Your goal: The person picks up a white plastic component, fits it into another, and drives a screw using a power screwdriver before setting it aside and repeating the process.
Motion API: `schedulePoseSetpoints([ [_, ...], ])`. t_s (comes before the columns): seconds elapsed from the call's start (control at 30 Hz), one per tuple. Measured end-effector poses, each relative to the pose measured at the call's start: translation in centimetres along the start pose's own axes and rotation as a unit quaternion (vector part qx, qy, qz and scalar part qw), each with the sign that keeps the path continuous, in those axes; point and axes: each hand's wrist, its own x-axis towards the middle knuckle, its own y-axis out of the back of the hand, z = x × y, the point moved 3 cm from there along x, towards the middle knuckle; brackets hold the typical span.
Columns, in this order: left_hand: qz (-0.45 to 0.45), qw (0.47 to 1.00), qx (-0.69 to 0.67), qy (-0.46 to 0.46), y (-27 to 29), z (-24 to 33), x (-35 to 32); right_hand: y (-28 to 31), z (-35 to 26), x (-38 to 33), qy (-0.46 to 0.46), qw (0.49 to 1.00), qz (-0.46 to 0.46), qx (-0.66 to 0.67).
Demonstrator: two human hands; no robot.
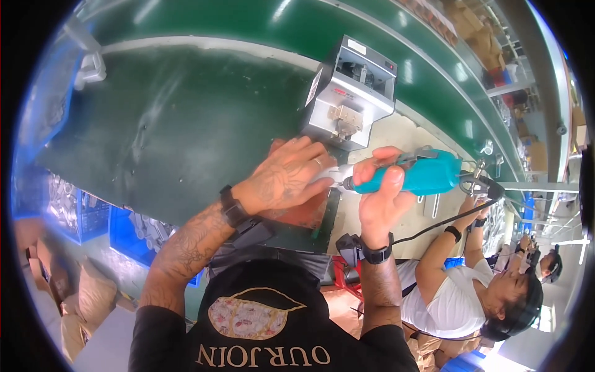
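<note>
My right hand [387, 198] is wrapped round a teal electric screwdriver [434, 173], held sideways with its tip pointing left. The tip meets a small whitish part [338, 173] that my left hand [288, 173] pinches between thumb and fingers. Much of that part is hidden by my fingers, so its exact kind cannot be made out. Beneath my left hand lies a reddish-brown pad [304, 214] at the near edge of the green bench [155, 124]. Just beyond both hands stands a grey box-shaped machine [350, 93] with a metal fixture on its front.
A black cable [446, 226] trails from the screwdriver's rear. Beige board [359, 223] covers the bench at right, with thin metal pieces on it. Blue bins [133, 235] of parts stand below the left edge. A co-worker in a white shirt [446, 297] sits close at my right.
</note>
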Motion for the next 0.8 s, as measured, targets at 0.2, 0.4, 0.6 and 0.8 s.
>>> schedulePoseSetpoints([
  [0.2,0.003,1.000,-0.001,-0.007,-0.1,-0.2,0.1,-0.1,1.3,-0.1,0.002,1.000,-0.016,0.012],
  [0.4,-0.006,1.000,0.004,-0.026,0.3,0.7,1.2,0.5,1.9,-0.6,0.033,0.999,-0.009,0.019],
  [0.6,0.029,0.997,0.020,-0.068,0.7,1.6,0.4,-0.2,0.2,-0.3,-0.050,0.999,-0.002,-0.010],
  [0.8,0.061,0.993,0.034,-0.095,1.3,4.3,-4.1,2.7,-4.1,-3.5,-0.005,0.988,0.052,0.148],
])
